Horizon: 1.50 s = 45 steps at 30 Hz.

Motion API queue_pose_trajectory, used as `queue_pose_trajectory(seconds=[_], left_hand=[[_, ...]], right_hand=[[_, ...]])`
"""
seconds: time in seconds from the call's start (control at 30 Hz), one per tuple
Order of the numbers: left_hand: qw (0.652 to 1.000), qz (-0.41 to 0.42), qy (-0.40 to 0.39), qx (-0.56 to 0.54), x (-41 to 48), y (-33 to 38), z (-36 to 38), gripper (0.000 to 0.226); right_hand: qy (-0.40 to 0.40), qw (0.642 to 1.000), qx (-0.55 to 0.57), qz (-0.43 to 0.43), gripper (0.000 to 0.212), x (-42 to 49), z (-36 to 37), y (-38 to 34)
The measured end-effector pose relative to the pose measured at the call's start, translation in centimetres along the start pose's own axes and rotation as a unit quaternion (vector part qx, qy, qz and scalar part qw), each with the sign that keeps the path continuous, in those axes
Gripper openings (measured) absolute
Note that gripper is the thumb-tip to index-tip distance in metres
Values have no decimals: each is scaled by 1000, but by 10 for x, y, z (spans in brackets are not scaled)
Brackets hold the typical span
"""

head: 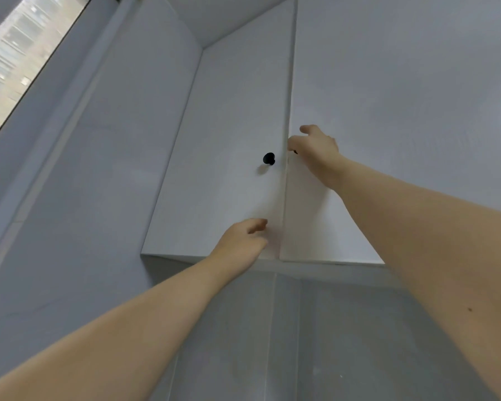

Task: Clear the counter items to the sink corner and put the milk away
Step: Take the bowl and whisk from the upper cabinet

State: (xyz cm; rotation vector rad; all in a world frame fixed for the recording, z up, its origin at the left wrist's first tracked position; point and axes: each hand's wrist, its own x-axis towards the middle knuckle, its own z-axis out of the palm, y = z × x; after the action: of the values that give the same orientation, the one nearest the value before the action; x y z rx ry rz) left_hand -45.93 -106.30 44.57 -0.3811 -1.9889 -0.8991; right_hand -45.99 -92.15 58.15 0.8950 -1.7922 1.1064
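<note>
The view tilts up at a white wall cabinet (243,82) whose two doors meet at a centre seam. The right hand (315,146) is at the seam side of the right door (388,111). Its fingers curl over a small dark piece that I take for the right knob (295,152), mostly hidden beneath them. The hold looks like a pinch for pulling, which makes sense because the knob sits at the door's free edge, away from the hinges. Whether that door is ajar I cannot tell, though its near edge seems to stand slightly proud of the left door (229,169). The left knob (269,159), black and round, is untouched.

The left hand (243,241) is lower, at the near part of the left door, fingers loosely curled and holding nothing. It is unclear whether it touches the panel; it may be there to steady that door.

The milk is not in view, nor the counter or sink, and neither hand carries it. A window (21,68) lies to the left, and there is a grey tiled wall (330,328) below the cabinet. My judgement is that the cupboard is being handled as part of putting the milk away
</note>
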Motion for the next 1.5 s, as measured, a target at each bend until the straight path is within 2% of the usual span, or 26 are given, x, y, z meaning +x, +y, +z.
queue_pose_trajectory(seconds=[0.13,0.17,0.23,0.27,0.33,0.4,0.43,0.57,0.63,0.73,0.83,1.0,1.13,1.23,1.4,1.5], left_hand=[[988,-78,-23,-129,-8,10,0,37],[979,-99,-37,-176,-9,13,-1,28],[949,-135,-60,-278,-12,23,1,20],[934,-146,-60,-321,-13,28,2,22],[917,-157,-38,-365,-15,37,3,21],[918,-155,-20,-364,-18,41,1,15],[923,-150,-15,-355,-19,43,-1,13],[930,-141,14,-338,-24,49,-5,14],[930,-144,26,-336,-28,51,-5,17],[922,-154,46,-352,-34,50,-4,18],[915,-157,84,-363,-38,61,-4,18],[923,-156,123,-329,-63,96,-16,20],[930,-151,148,-299,-83,115,-29,24],[935,-141,163,-281,-97,132,-39,26],[942,-123,161,-267,-121,165,-53,33],[948,-118,154,-253,-130,178,-59,34]], right_hand=[[-15,999,36,3,60,-4,-3,-13],[-19,999,43,4,54,-6,-4,-17],[-21,998,54,8,20,-6,-6,-23],[-17,998,60,4,14,-7,-8,-27],[-14,997,80,-18,17,-13,-10,-34],[-8,996,75,-40,47,-16,-11,-38],[-12,997,60,-51,54,-21,-12,-41],[-75,987,-78,-117,60,-59,-27,-40],[-120,967,-175,-141,66,-83,-36,-27],[-140,916,-317,-201,76,-113,-42,-7],[-141,901,-359,-196,79,-134,-51,-1],[-116,847,-486,-181,98,-161,-63,-12],[-63,854,-488,-166,94,-179,-61,-23],[-37,874,-459,-152,91,-193,-60,-38],[-2,895,-433,-112,97,-206,-71,-63],[11,896,-435,-83,93,-211,-80,-71]])
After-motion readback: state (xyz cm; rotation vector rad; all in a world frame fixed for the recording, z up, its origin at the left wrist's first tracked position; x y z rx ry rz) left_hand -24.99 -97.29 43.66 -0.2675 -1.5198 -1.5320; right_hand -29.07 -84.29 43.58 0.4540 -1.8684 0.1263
